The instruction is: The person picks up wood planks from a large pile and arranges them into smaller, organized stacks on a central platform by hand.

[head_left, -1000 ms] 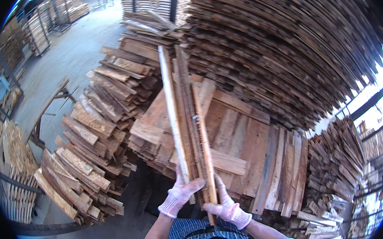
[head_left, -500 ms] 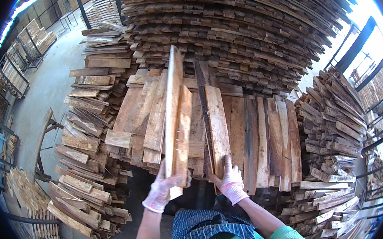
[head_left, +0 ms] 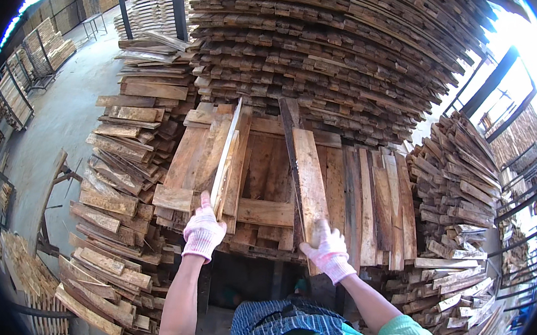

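Two boards were in hand at this moment. The left hand [head_left: 203, 233], in a white knit glove, had its grip clamped on the near end of a thin plank [head_left: 226, 157] that stood tilted on its narrow edge, its far end reaching toward the back edge of the low stack [head_left: 264, 212] in front of the person. The right hand [head_left: 328, 252], gloved the same way, was closed over the near end of a wider flat board [head_left: 309, 177] lying on the stack's top, just beside a dark narrow slat [head_left: 291, 137] that ran at a slant.

As a judgement, the tilted plank looked the riskier one: held only at one end and balanced on edge, it could roll flat or slide sideways off the boards under it if the grip loosened. The flat board's near end sat at the front edge of the stack, so a pull toward the body could tip it down into the dark gap below. Rough edges could catch the knit gloves.

Further out, a tall curved wall of stacked planks [head_left: 330, 51] rose behind the stack, and looser piles [head_left: 121, 174] stood to the left and to the right [head_left: 457, 203]; a knock from a swinging board end could dislodge pieces there. A concrete floor [head_left: 62, 111] lay beyond the left pile.
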`<state>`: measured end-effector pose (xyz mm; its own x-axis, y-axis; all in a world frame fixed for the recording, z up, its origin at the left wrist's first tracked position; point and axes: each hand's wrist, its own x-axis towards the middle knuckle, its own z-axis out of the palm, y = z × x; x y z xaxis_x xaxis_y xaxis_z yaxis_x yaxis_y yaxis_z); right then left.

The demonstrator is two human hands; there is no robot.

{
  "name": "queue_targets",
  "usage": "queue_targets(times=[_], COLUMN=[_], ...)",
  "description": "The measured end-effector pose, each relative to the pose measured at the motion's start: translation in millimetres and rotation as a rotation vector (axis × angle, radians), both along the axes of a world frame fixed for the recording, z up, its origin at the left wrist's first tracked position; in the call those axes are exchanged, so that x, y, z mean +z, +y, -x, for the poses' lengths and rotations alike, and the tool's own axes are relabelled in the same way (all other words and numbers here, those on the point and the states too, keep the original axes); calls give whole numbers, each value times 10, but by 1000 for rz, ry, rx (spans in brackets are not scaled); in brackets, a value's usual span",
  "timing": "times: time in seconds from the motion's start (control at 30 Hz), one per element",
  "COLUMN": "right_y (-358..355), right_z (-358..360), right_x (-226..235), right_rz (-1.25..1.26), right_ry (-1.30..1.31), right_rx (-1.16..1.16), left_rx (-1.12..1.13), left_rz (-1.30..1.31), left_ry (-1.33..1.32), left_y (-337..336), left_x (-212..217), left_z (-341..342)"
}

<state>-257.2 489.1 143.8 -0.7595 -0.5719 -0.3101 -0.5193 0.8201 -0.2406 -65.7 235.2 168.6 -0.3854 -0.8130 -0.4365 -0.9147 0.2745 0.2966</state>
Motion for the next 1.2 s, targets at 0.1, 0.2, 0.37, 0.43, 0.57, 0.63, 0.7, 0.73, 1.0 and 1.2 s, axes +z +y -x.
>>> queue_targets(times=[0.1, 0.2, 0.37, 0.43, 0.57, 0.63, 0.7, 0.73, 1.0, 1.2], right_y=[-356, -703, -1127, -1146, -1267, -1465, -1795, -1977, -2658, -2664], right_z=[67, 244, 569, 560, 385, 228, 140, 97, -9, 89], right_x=[-8, 149, -104, -103, 76, 136, 174, 106, -749, -664], right_rz=[-137, -4, -29, -35, 95, 209, 322, 379, 257, 210], right_ry=[49, 81, 72, 153, 208, 140, -62, -149, 74, -19], right_rx=[59, 112, 31, 27, 45, 38, 16, 0, -95, -12], left_rx=[-36, -9, 178, 304, 319, 338, 341, 306, -185, -284], left_rz=[48, 27, -159, -328, -288, -353, -378, -372, -87, -75], left_ry=[-41, 121, 759, 1028, 992, 1044, 1031, 1037, 131, -130], left_y=[-201, -349, -621, -687, -1307, -1602, -1789, -1879, -2313, -2378], left_x=[-94, -170, -394, -167, -84, -207, -297, -400, -676, -729], left_z=[128, 91, -460, -605, -989, -990, -922, -863, -649, -412])
